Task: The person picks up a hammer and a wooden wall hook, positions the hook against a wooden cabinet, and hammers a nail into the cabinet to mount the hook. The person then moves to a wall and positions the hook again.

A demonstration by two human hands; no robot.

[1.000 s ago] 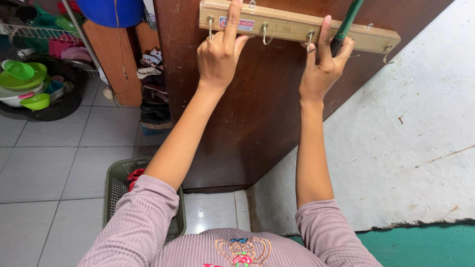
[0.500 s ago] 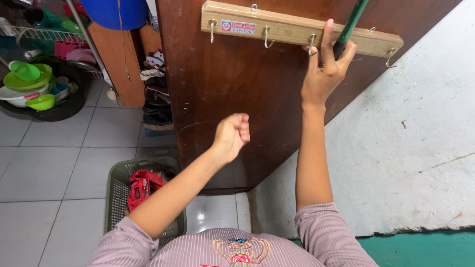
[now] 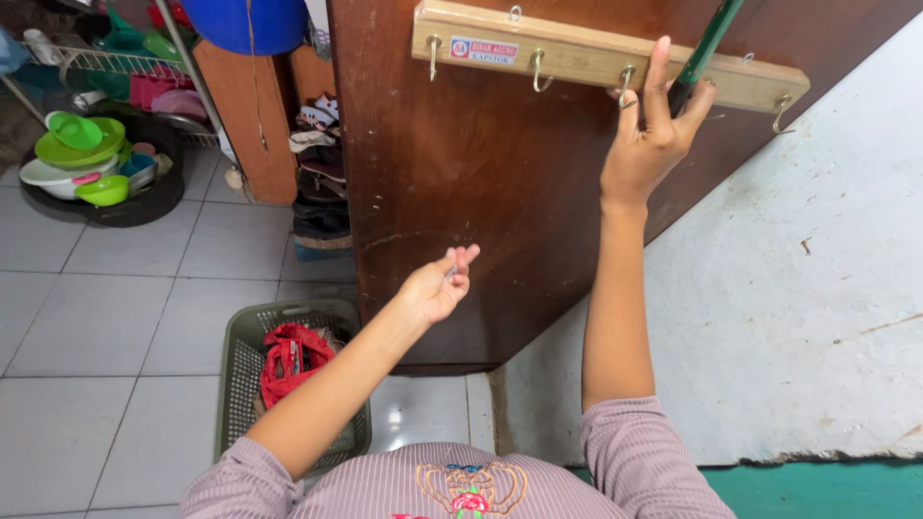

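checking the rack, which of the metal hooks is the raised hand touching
The third hook from the left on the wooden rack. The right hand has fingers at it; the other hooks hang free.

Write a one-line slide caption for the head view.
Right hand presses a wooden hook rack against a brown door beside a green handle; left hand hangs lower, fingertips pinched.

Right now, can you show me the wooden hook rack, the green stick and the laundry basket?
wooden hook rack (image 3: 577,53), head view, on its front face.
green stick (image 3: 707,43), head view, on its shaft above the right hand.
laundry basket (image 3: 236,370), head view, on its left rim.
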